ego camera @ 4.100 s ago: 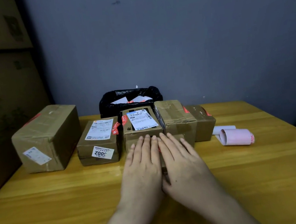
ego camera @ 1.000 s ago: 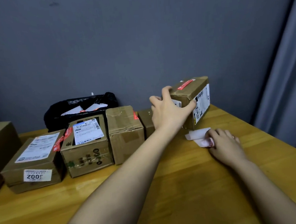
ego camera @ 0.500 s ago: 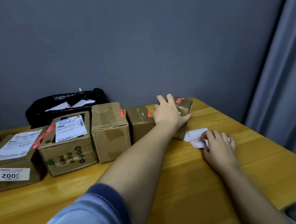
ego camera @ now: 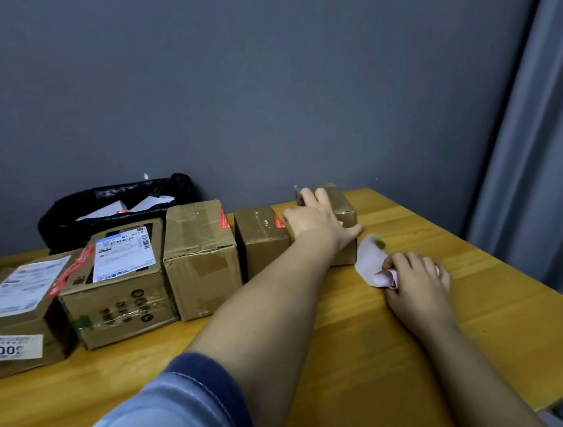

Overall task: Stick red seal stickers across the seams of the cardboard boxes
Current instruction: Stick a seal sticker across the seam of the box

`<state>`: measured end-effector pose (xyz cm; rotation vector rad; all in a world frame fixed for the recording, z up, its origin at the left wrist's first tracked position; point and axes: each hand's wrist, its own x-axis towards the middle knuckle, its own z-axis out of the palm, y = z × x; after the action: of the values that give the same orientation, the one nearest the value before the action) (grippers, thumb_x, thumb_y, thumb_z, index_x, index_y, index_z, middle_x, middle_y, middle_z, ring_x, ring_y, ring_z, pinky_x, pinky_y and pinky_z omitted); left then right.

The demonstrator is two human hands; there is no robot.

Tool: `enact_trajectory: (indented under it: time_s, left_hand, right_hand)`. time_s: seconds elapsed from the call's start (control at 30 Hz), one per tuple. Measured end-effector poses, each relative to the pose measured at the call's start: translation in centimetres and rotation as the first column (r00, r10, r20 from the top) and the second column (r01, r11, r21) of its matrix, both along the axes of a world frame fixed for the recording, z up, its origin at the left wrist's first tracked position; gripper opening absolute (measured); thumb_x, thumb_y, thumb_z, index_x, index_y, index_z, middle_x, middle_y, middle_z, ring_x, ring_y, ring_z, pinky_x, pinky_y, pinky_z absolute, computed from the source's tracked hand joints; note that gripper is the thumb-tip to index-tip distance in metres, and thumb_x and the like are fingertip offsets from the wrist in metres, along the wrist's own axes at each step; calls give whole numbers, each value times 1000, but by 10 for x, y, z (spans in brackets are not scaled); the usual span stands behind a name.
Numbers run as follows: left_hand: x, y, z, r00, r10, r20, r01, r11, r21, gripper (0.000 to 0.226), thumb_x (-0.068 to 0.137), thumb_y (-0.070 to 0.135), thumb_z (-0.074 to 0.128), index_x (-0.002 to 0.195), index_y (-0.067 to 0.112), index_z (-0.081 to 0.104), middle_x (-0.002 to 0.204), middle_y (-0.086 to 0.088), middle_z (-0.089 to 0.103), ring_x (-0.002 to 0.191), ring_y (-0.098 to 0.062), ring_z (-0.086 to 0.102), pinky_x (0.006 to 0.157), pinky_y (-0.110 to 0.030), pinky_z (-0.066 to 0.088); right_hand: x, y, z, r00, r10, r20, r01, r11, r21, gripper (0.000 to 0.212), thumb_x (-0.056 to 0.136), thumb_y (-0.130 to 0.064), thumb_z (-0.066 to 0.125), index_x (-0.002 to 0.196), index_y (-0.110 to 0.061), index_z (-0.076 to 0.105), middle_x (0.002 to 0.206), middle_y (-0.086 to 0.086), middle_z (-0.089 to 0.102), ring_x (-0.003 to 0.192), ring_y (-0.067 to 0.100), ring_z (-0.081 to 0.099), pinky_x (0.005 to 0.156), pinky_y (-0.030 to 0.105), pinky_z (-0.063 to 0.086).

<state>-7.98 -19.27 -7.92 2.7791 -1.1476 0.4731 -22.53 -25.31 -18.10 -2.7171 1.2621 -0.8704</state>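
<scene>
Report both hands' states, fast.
Left hand: open, fingers lie straight on top of the rightmost cardboard box.
Right hand: fingers curled round the sticker roll on the table.

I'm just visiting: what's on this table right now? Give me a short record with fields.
surface: wooden table
boxes: row of cardboard boxes along the back, from the labelled box at far left to the end box at right
left hand: resting on the end box, fingers spread over its top
right hand: gripping the sticker roll on the table
red seals: visible on several boxes, e.g. middle box
behind: black bag holding white paper scraps
backdrop: grey wall, curtain at right
</scene>
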Motion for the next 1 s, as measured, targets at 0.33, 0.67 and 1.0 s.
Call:
enact_trajectory:
  time_s: [0.33, 0.67, 1.0]
  left_hand:
    - [10, 5, -10, 997, -58, -46, 50, 987, -152, 68, 89, 52, 52, 135, 8, 27, 132, -8, 41, 112, -29, 56, 77, -34, 36]
    - [-5, 36, -8, 992, -124, -32, 100, 906, -412, 65, 84, 51, 58, 130, 11, 36, 136, -9, 37, 123, -28, 41, 97, -41, 35]
    - [-15, 101, -22, 937, -343, -60, 266, 816, -513, 55, 85, 43, 58, 131, 20, 40, 133, -1, 37, 126, -19, 40, 100, -37, 34]
  right_hand:
    - [-2, 4, 2, 1000, -11, -5, 11, 1000, 17, 18, 82, -15, 58, 99, -24, 57, 102, -3, 57, 102, 23, 50, 106, 45, 24]
    - [-2, 11, 5, 998, 25, 51, -27, 999, 34, 29, 78, -36, 63, 104, -25, 57, 103, -7, 55, 107, 20, 48, 107, 46, 22]
    - [-9, 15, 10, 987, -62, 146, 46, 993, 112, 23, 84, -32, 62, 104, -21, 56, 111, -1, 55, 110, 22, 45, 94, 40, 29]
